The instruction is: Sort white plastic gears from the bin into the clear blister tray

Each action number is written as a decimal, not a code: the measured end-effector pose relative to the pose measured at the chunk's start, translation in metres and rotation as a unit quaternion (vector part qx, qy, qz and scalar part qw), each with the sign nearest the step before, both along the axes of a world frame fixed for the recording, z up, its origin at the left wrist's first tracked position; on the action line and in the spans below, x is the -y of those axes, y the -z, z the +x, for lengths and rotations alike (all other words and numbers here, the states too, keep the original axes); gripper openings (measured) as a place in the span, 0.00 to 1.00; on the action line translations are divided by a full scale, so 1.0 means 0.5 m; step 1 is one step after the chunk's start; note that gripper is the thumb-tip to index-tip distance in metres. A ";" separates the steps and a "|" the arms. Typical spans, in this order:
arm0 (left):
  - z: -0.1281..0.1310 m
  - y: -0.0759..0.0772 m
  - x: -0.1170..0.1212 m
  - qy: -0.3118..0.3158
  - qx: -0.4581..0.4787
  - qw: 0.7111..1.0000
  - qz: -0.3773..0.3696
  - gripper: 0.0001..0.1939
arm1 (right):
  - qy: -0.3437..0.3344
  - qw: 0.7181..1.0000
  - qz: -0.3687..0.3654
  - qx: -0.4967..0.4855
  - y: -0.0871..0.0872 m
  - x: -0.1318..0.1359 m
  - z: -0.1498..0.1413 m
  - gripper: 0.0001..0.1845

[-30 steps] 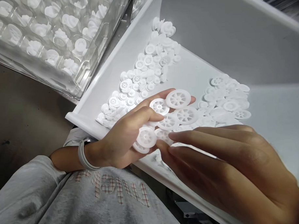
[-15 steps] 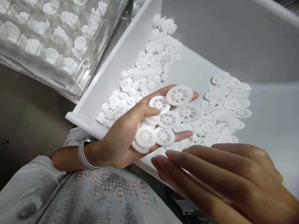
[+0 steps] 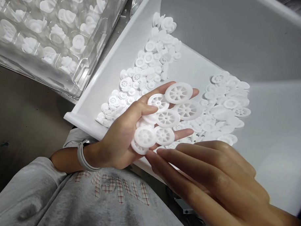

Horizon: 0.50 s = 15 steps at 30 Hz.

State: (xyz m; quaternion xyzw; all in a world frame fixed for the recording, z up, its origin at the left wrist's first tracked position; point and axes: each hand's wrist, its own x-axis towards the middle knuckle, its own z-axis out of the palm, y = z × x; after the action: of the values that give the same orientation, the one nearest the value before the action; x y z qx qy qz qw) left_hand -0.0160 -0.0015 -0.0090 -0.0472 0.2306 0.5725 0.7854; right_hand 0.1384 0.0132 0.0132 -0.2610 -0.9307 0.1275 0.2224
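My left hand [image 3: 121, 133], palm up, holds several white plastic gears [image 3: 165, 118], spoked wheels of differing sizes. Its thumb presses on one of them while the gears overlap across the palm and fingers. From the lower right comes my right hand [image 3: 212, 180], back towards me, fingers stretched out and holding nothing that I can see. Those fingertips are at the lower edge of the held gears; whether they touch cannot be made out. Right thumb and palm are hidden. Below both hands, loose gears lie in heaps in a white bin [image 3: 200, 66].
A heap of small gears [image 3: 148, 63] runs along the bin's left side, and a heap of larger ones [image 3: 226, 107] lies to the right. At upper left, a clear plastic tray [image 3: 87, 62] has compartments filled with white parts. The bin's wall [image 3: 109, 65] rises between tray and heaps.
My right hand has moved left and slightly up, its fingertips reaching the held gears. The left hand keeps its hold almost in place; the whole view has shifted slightly.
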 end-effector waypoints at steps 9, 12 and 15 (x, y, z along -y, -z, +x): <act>-0.007 0.000 0.001 -0.011 0.014 1.000 0.012 0.21 | 0.010 1.000 0.019 0.016 0.007 -0.004 0.004 0.14; -0.009 -0.001 0.001 -0.014 0.015 1.000 0.018 0.23 | 0.006 0.999 0.034 0.015 0.003 -0.022 0.010 0.12; -0.009 -0.004 -0.001 -0.007 0.017 1.000 0.015 0.27 | -0.042 0.996 0.073 0.014 0.002 -0.052 0.022 0.08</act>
State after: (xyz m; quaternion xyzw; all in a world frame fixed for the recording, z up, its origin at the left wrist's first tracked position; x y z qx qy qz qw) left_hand -0.0207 -0.0008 -0.0072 -0.0468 0.2083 0.5805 0.7858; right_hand 0.1493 0.0391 0.0121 -0.2061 -0.9508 0.0647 0.2219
